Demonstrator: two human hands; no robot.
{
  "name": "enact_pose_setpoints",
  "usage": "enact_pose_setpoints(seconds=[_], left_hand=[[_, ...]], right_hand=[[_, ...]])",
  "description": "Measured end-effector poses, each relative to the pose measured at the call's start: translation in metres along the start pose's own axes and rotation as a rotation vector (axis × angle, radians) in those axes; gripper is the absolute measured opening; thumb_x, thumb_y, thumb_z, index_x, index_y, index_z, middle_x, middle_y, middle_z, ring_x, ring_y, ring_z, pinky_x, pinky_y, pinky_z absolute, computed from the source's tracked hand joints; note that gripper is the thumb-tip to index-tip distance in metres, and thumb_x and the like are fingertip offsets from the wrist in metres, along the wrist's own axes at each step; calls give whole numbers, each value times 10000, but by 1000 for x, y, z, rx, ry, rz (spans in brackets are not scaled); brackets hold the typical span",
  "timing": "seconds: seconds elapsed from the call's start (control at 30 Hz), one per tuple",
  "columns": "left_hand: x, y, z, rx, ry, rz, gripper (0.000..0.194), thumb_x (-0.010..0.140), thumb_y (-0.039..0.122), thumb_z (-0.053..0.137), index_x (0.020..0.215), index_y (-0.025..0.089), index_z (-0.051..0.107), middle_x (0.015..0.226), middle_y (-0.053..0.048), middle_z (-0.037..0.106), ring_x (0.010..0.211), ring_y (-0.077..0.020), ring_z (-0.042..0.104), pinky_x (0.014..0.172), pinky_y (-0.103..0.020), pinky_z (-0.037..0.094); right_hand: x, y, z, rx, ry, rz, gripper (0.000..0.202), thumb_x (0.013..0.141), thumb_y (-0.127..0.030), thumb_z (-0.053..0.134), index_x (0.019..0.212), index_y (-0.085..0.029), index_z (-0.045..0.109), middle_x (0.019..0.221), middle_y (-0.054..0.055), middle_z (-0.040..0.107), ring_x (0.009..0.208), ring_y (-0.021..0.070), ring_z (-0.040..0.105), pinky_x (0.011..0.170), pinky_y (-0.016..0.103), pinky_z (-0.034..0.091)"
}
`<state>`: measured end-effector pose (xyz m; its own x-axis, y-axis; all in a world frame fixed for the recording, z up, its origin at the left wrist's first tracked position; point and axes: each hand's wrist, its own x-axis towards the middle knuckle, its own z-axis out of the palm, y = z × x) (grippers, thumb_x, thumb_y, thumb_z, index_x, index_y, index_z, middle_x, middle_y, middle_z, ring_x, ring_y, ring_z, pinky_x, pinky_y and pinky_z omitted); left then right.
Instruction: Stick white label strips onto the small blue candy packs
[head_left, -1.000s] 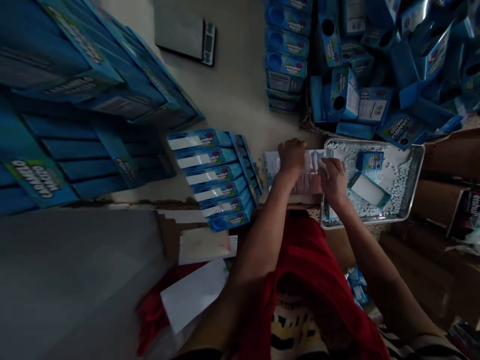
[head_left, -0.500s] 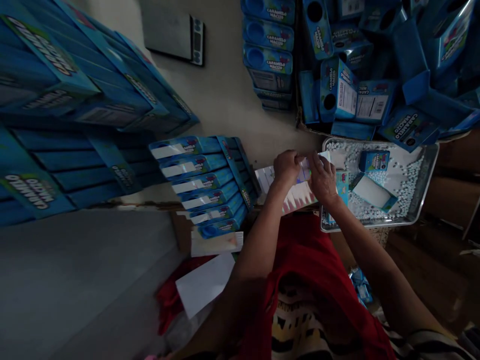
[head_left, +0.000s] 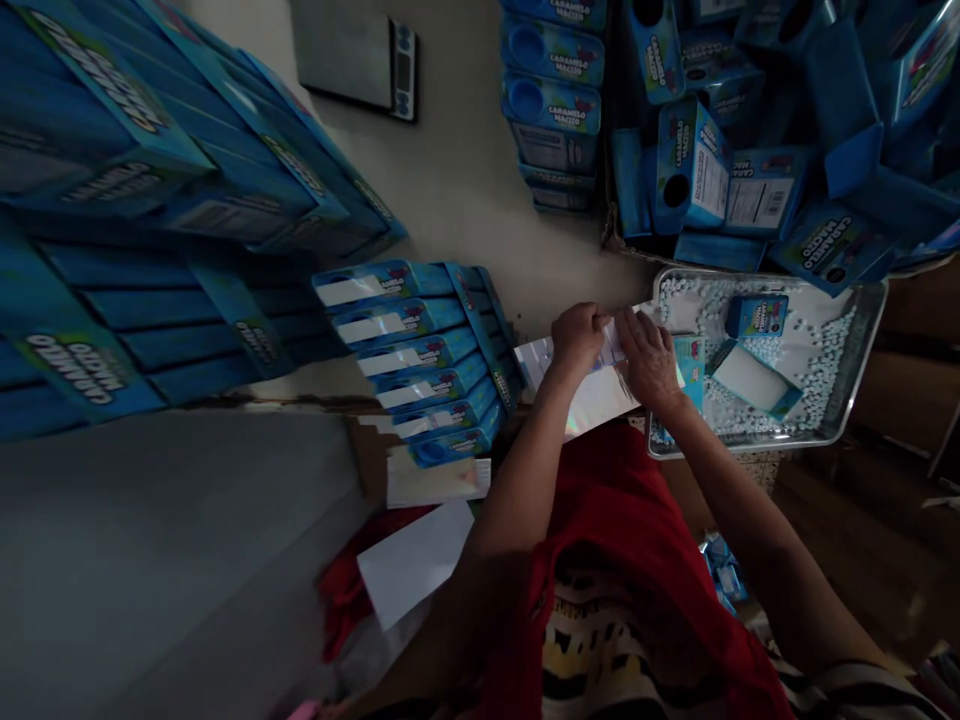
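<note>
A glossy white sheet (head_left: 600, 402) with rainbow glints, much like a sheet of stickers, lies at the table's front edge under both hands. My left hand (head_left: 577, 338) is closed, thumb and fingers pinched at the sheet's upper part. Close beside it, my right hand (head_left: 651, 360) bends its fingers over the sheet's right end and grips there; its thumb is hidden. A light-blue printed carton (head_left: 690, 365) sits just right of that hand, partly covered. Left of the sheet stands a row of blue candy boxes (head_left: 420, 360) with white strips on their ends.
A metal tray (head_left: 840, 440) holds small pale candies, a small blue box (head_left: 757, 316) and an opened carton (head_left: 756, 380). Behind it, a large carton is heaped with blue boxes (head_left: 690, 165). Stacked boxes (head_left: 551, 100), a scale (head_left: 345, 55) and tall box stacks (head_left: 112, 110) occupy the table.
The view has shifted slightly. The sheet's lower part has changed from pinkish streaks to a bright, smooth glare. Both hands stay on it in nearly the same pose.
</note>
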<state>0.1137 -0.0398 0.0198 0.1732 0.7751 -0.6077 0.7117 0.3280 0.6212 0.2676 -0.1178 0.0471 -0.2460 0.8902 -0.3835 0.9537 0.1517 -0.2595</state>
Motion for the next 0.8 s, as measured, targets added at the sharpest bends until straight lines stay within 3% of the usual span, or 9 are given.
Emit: enact_pose_setpoints(seconds=[0.13, 0.27, 0.4, 0.5, 0.6, 0.7, 0.73, 0.8], left_hand=[[-2, -1, 2, 62, 43, 20, 228, 1004, 231, 544, 1016, 200, 769, 1119, -98, 794, 1061, -235, 688, 919, -324, 465], [-7, 1, -1, 160, 107, 46, 261, 1021, 218, 507, 1035, 182, 765, 1153, -138, 772, 1100, -262, 695, 950, -358, 473], [-6, 8, -4, 201, 133, 98, 281, 1043, 216, 481, 1047, 176, 759, 1143, -150, 759, 1110, -282, 688, 1026, -410, 455], [-2, 12, -2, 196, 164, 111, 289, 1054, 200, 472, 1040, 190, 760, 1164, -144, 749, 1162, -290, 672, 1178, -486, 369], [-7, 12, 1, 112, 276, 143, 264, 1057, 208, 494, 1128, 200, 748, 1277, -140, 723, 1287, -290, 621, 1294, -525, 241], [-31, 12, 0, -213, 377, 145, 270, 1074, 303, 497, 1136, 196, 737, 1285, -132, 729, 1289, -260, 632, 1223, -450, 391], [-42, 13, -1, -375, 356, 110, 317, 1083, 376, 485, 1078, 190, 741, 1212, -129, 753, 1221, -249, 671, 1150, -416, 467], [-67, 16, -5, -723, 206, 3, 488, 1058, 579, 476, 944, 182, 735, 1020, -119, 781, 1038, -238, 738, 990, -378, 566]], right_hand=[[-5, 2, -1, -23, 19, -2, 689, 985, -143, 463, 1669, -166, 388, 1737, 140, 398, 1532, 346, 360, 1223, 532, 298], [-8, 1, -7, -29, 52, 25, 516, 1028, -189, 483, 1534, -219, 582, 1604, 141, 564, 1387, 341, 458, 1126, 514, 349], [-15, -5, -18, -31, 109, 90, 310, 1032, -299, 560, 1266, -247, 757, 1254, 141, 731, 1177, 333, 540, 1000, 480, 380], [-31, -21, -41, 18, 217, 163, 238, 1029, -307, 570, 1009, -248, 800, 946, 103, 737, 1003, 291, 589, 950, 459, 389], [-53, -43, -75, 271, 366, 322, 204, 996, -326, 617, 894, -246, 775, 700, 22, 640, 798, 221, 601, 900, 427, 432], [-69, -64, -108, 799, 392, 512, 182, 918, -411, 715, 873, -237, 736, 632, -33, 579, 641, 163, 563, 744, 352, 490], [-72, -68, -116, 990, 376, 561, 204, 888, -438, 741, 867, -235, 719, 653, -34, 598, 633, 156, 571, 697, 332, 504], [-74, -74, -124, 1277, 355, 632, 258, 814, -466, 798, 843, -235, 689, 719, -23, 656, 659, 156, 613, 651, 309, 539]])
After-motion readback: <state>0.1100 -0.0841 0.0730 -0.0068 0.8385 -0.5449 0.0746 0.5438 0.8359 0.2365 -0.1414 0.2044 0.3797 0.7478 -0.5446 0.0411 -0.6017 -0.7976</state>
